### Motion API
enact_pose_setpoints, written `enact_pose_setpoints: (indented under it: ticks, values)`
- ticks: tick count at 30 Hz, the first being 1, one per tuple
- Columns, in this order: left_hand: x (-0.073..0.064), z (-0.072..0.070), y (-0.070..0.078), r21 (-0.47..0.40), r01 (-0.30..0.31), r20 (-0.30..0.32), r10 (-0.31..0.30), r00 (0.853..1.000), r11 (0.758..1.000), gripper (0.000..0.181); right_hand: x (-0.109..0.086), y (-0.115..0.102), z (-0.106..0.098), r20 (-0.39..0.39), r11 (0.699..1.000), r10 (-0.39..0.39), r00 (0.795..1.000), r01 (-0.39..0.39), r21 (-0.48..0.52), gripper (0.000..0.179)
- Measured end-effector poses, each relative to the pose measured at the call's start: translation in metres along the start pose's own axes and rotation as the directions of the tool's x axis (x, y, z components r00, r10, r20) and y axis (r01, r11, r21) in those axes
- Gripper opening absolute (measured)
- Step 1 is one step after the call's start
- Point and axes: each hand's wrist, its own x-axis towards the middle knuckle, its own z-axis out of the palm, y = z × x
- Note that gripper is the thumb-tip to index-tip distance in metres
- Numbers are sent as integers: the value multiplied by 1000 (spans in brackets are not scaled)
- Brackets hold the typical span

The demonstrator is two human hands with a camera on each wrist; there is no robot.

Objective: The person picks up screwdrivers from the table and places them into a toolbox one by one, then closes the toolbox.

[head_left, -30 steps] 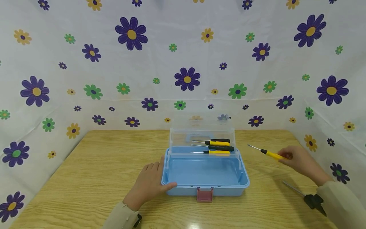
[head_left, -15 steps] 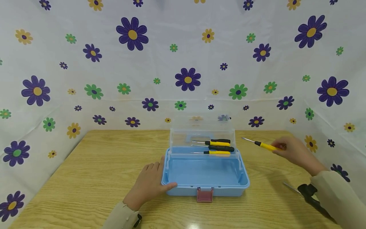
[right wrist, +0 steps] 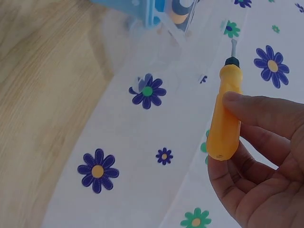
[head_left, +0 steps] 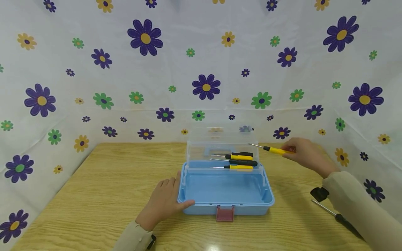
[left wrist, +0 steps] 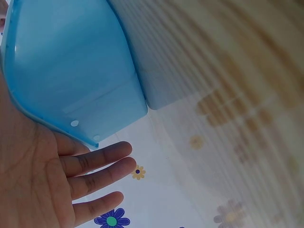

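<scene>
Against the left side of a light blue toolbox (head_left: 201,210) rests my left hand (head_left: 164,200), its thumb on the front rim. The left wrist view shows that hand's fingers (left wrist: 102,175) straight and spread beside the blue wall. My right hand (head_left: 306,156) pinches the yellow handle of a screwdriver (head_left: 276,150) between thumb and fingers, its tip pointing left near the toolbox's raised clear lid (head_left: 196,150). In the right wrist view the screwdriver's handle (right wrist: 224,123) shows plainly. Several yellow and black screwdrivers (head_left: 240,167) lie side by side across a clear tray in the toolbox.
On the wooden table (head_left: 116,181), a black-handled screwdriver (head_left: 343,221) lies at the right, partly behind the right sleeve. A pink latch (head_left: 224,213) hangs on the toolbox's front. Flowered cloth (head_left: 176,69) surrounds the table at the back and sides.
My right hand has carried the yellow screwdriver left and upward, from the table's right side to beside the lid. My left hand stays against the toolbox.
</scene>
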Motion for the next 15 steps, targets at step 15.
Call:
enact_pose_setpoints:
  ticks: [15]
  values:
    - [0, 1, 0, -21, 7, 1, -7, 1000, 1000, 103, 39, -41, 21, 35, 997, -71, 997, 70, 38, 19]
